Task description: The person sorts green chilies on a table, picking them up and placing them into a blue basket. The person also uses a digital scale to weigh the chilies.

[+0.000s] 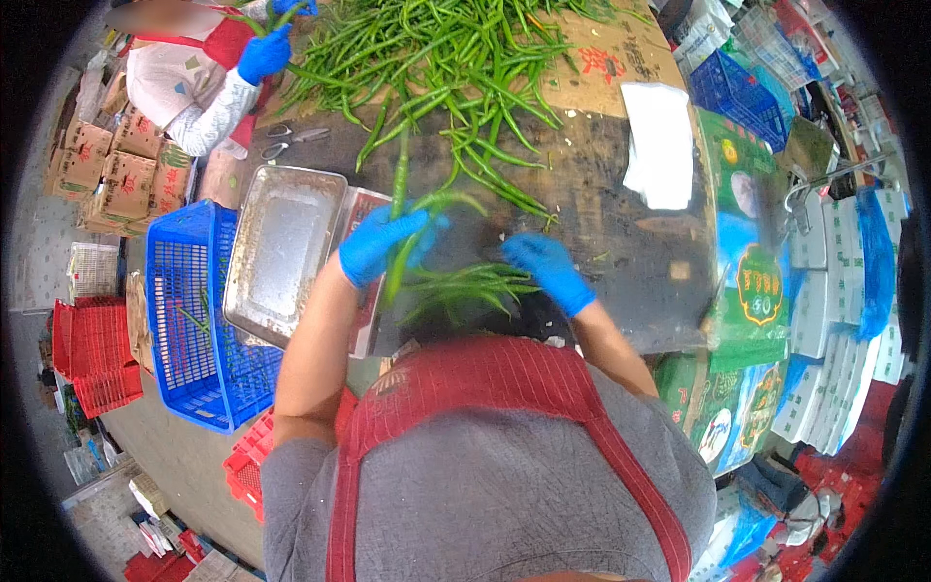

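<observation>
My left hand, in a blue glove, holds a few long green chili peppers, blurred by motion. Beside it my right hand, gloved alike, hovers near the tips of a small bunch of green chilies lying close to my apron; its fingers are partly bent, and whether they hold anything cannot be made out. A large heap of long green chilies covers the far part of the dark tabletop, and some trail towards my hands. Left of my left hand lies a metal tray on what looks like a scale.
Scissors lie beyond the tray. A blue plastic crate stands at the left, with red crates behind. White paper lies at the table's right. Across the left corner, a co-worker's blue-gloved hand holds chilies. Cartons are stacked around.
</observation>
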